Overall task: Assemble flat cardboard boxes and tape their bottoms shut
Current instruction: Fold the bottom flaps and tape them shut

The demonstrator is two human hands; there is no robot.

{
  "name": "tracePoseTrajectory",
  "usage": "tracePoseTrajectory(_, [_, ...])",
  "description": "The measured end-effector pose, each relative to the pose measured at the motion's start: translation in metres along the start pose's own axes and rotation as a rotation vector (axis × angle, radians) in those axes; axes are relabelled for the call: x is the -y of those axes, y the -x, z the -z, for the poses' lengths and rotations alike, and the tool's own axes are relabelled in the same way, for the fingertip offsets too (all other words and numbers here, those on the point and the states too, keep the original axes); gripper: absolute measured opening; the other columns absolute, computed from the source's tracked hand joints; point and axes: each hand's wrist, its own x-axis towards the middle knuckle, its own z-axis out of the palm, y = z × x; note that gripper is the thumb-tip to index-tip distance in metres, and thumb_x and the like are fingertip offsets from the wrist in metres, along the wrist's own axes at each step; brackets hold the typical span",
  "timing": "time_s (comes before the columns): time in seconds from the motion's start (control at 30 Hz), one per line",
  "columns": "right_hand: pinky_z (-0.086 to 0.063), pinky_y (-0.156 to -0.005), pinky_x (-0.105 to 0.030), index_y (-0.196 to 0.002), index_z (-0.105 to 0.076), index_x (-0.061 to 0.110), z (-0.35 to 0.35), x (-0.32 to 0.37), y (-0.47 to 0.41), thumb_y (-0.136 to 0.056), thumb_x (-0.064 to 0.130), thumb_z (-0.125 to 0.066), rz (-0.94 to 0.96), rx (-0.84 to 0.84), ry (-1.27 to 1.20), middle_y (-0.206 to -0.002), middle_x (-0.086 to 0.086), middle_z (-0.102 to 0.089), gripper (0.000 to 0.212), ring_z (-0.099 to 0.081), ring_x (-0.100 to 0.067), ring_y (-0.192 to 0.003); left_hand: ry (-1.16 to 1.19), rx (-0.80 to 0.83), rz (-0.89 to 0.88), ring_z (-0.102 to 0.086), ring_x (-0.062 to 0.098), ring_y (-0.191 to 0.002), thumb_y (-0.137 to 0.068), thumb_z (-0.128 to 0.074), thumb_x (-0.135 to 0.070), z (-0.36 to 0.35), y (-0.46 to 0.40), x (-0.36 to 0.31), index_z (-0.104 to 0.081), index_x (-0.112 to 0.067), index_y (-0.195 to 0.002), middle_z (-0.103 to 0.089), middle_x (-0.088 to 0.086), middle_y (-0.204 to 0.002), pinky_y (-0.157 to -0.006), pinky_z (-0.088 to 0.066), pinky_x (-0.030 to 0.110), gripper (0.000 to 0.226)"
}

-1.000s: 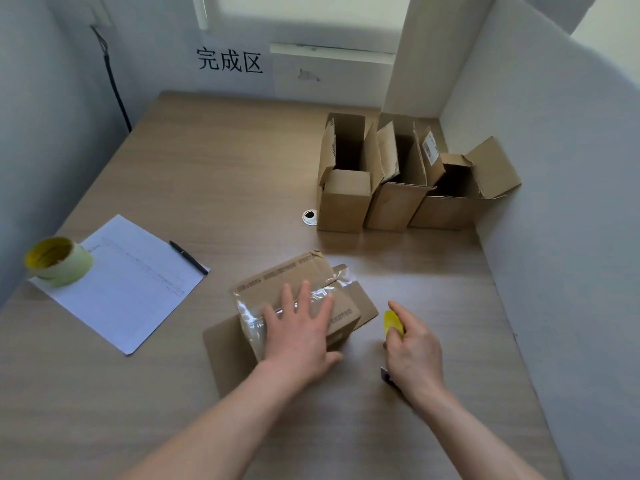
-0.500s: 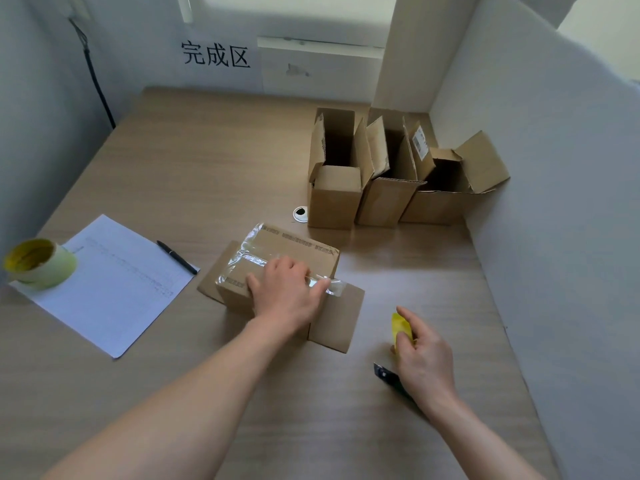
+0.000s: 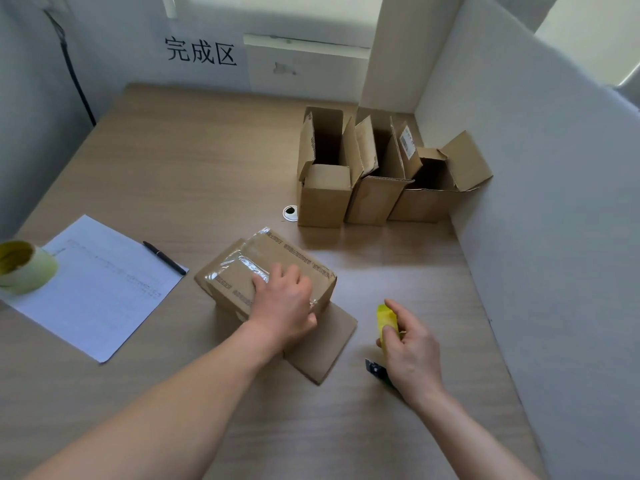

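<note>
Head view shows a wooden tabletop (image 3: 173, 161) walled by grey partitions. Near its middle a cardboard box (image 3: 277, 268) lies with its bottom turned up, clear tape (image 3: 242, 266) shining along the seam; its open flaps spread flat on the tabletop, one at the left, one toward the person. The left hand (image 3: 282, 303) rests on top of the box, fingers (image 3: 277, 275) bent over the taped seam and thumb down at the box's near edge, so it presses rather than lifts. Just right of the box, apart from it, the right hand (image 3: 410, 351) has its fingers clamped round a yellow tape dispenser (image 3: 386, 320), whose dark blade end sticks out beneath the palm. Three assembled boxes (image 3: 377, 199) stand upright with flaps open, side by side against the right partition at the far side. To the left lies a sheet of paper (image 3: 100, 289) with a black pen (image 3: 164, 257) on its far corner and a yellowish tape roll (image 3: 26, 268) on its left edge.
</note>
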Motion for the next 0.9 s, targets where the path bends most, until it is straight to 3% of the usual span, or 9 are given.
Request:
tracePoseTrajectory(0.07, [-0.06,-0.073,-0.041,-0.127,-0.064,0.033,0.002,0.004,0.001,-0.087,0.009,-0.058,-0.003,0.01,-0.074,-0.089,0.015,-0.068,0.047,-0.07,-0.017,-0.077,0.025,0.005,-0.137,-0.04,0.032,-0.107,-0.069,-0.058,-0.041,0.003,0.001,0.011,-0.05,-0.018,-0.092,-0.048,0.006,-0.106,-0.081,-0.041,0.043,0.033])
tracePoseTrajectory(0.2, [-0.058,-0.062,-0.039,-0.111,-0.063,0.041,0.007,0.021,0.002,-0.085,-0.003,-0.062,-0.021,0.059,-0.287,-0.083,-0.006,-0.063,0.051,-0.07,-0.03,-0.068,0.11,0.107,-0.358,-0.041,0.025,-0.104,-0.068,-0.066,-0.032,0.026,0.001,0.039,-0.045,-0.022,-0.085,-0.044,0.002,-0.105,-0.082,-0.039,0.03,0.03])
tracePoseTrajectory(0.27, [-0.055,-0.058,-0.034,-0.111,-0.061,0.036,0.008,0.031,0.003,-0.085,-0.008,-0.063,-0.046,0.112,-0.396,-0.077,-0.008,-0.061,0.051,-0.07,-0.034,-0.067,0.224,0.165,-0.306,-0.041,0.023,-0.106,-0.065,-0.078,-0.04,0.041,0.009,0.039,-0.054,-0.022,-0.1,-0.043,-0.002,-0.115,-0.088,-0.039,0.029,0.046])
tracePoseTrajectory(0.33, [-0.053,-0.057,-0.033,-0.115,-0.059,0.027,0.008,0.039,0.006,-0.085,-0.009,-0.064,-0.061,0.159,-0.466,-0.07,-0.007,-0.063,0.048,-0.071,-0.032,-0.066,0.555,0.055,-0.235,-0.047,0.021,-0.11,-0.067,-0.084,-0.043,0.053,0.027,0.024,-0.063,-0.02,-0.118,-0.05,-0.002,-0.122,-0.097,-0.041,0.032,0.06])
tracePoseTrajectory(0.43, [-0.051,-0.059,-0.03,-0.119,-0.056,0.022,0.003,0.048,0.014,-0.087,-0.006,-0.065,-0.047,0.255,-0.498,-0.068,-0.005,-0.067,0.043,-0.067,-0.02,-0.064,0.931,-0.137,-0.198,-0.054,0.01,-0.107,-0.075,-0.08,-0.037,0.065,0.058,-0.012,-0.066,-0.015,-0.123,-0.059,-0.002,-0.116,-0.097,-0.041,0.02,0.055])
tracePoseTrajectory(0.53, [-0.048,-0.062,-0.031,-0.125,-0.055,0.021,-0.003,0.056,0.022,-0.091,0.0,-0.06,-0.042,0.358,-0.523,-0.067,-0.006,-0.065,0.04,-0.06,-0.016,-0.065,0.945,-0.162,-0.114,-0.054,0.012,-0.106,-0.079,-0.078,-0.027,0.064,0.077,-0.03,-0.067,-0.014,-0.123,-0.06,0.0,-0.112,-0.096,-0.04,0.021,0.047])
tracePoseTrajectory(0.7, [-0.052,-0.062,-0.026,-0.125,-0.05,0.026,-0.008,0.069,0.035,-0.065,0.0,-0.052,-0.041,0.544,-0.549,-0.089,-0.018,-0.074,0.065,-0.07,-0.022,-0.075,0.992,-0.236,-0.001,-0.059,0.01,-0.093,-0.081,-0.074,-0.013,0.053,0.095,-0.023,-0.076,-0.013,-0.102,-0.062,-0.003,-0.1,-0.084,-0.046,0.023,0.021])
tracePoseTrajectory(0.9, [-0.053,-0.069,-0.03,-0.125,-0.048,0.03,-0.021,0.069,0.044,-0.061,0.001,-0.058,-0.028,0.573,-0.515,-0.092,-0.015,-0.075,0.07,-0.071,-0.024,-0.084,1.085,-0.286,0.059,-0.061,0.003,-0.085,-0.077,-0.072,-0.008,0.047,0.1,-0.011,-0.077,-0.015,-0.082,-0.067,-0.007,-0.089,-0.076,-0.047,0.015,0.01])
